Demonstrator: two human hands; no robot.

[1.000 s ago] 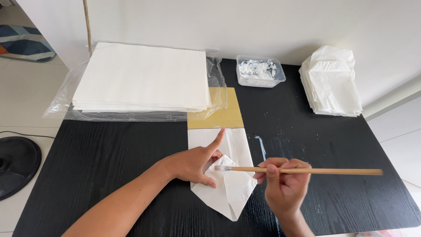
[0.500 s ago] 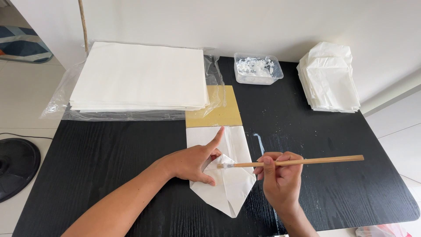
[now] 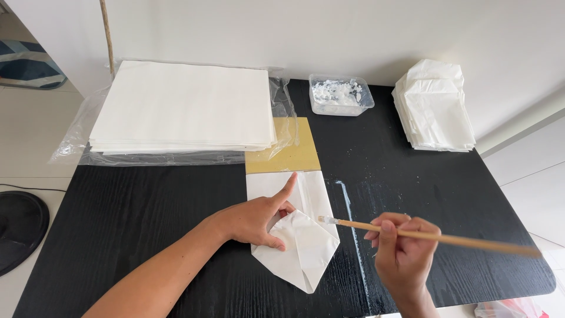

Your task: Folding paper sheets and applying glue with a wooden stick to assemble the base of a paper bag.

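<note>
Two hands: left hand (image 3: 254, 219) pins folded paper (image 3: 297, 235); right hand (image 3: 403, 253) grips brush (image 3: 429, 236).

Clear plastic wrap (image 3: 88, 132) under white sheet stack (image 3: 182, 106), table back left; no labels, screens.

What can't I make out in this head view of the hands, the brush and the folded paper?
- Folded white paper: the part under the left hand is hidden.
- Brush: mid-handle hidden in the right hand; far end blurred, bristles too small to tell if loaded.
- Plastic tub: white contents too small to identify.
- Black round object: cut off by the left edge.
</note>
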